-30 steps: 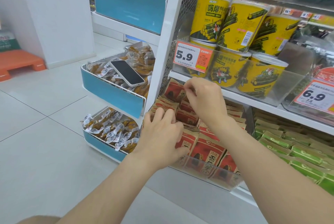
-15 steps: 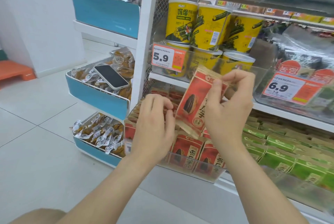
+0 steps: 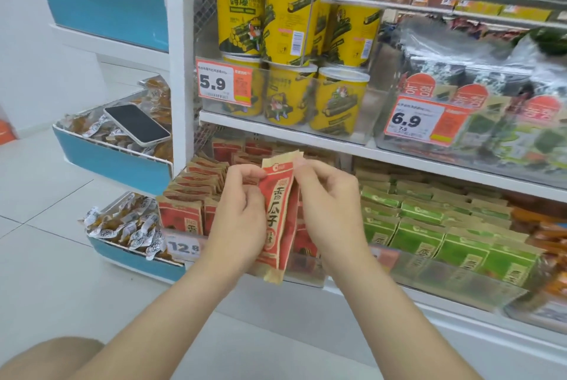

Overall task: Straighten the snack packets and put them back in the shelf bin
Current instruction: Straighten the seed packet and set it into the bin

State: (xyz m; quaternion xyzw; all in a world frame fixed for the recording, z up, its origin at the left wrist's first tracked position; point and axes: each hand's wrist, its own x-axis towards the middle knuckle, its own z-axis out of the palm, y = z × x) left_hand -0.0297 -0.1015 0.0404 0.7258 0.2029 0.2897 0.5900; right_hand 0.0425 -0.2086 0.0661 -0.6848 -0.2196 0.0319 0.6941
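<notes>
The red packet [image 3: 277,220] has swung from its tilt to nearly upright and sits lower, just in front of the clear shelf bin [image 3: 306,269]. My left hand [image 3: 242,220] pinches its top left corner with curled fingers, and my right hand [image 3: 329,210] pinches the top right edge. It's a flat, long rectangle with a glossy red face and tan papery ends, slightly creased.

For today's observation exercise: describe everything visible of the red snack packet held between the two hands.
The red paper-look snack packet has tan sealed ends and dark printed characters down its front. It is held nearly upright in front of the clear plastic shelf bin of matching packets. The left hand pinches its upper left edge; the right hand pinches its upper right edge. Its lower end hangs free.
</notes>
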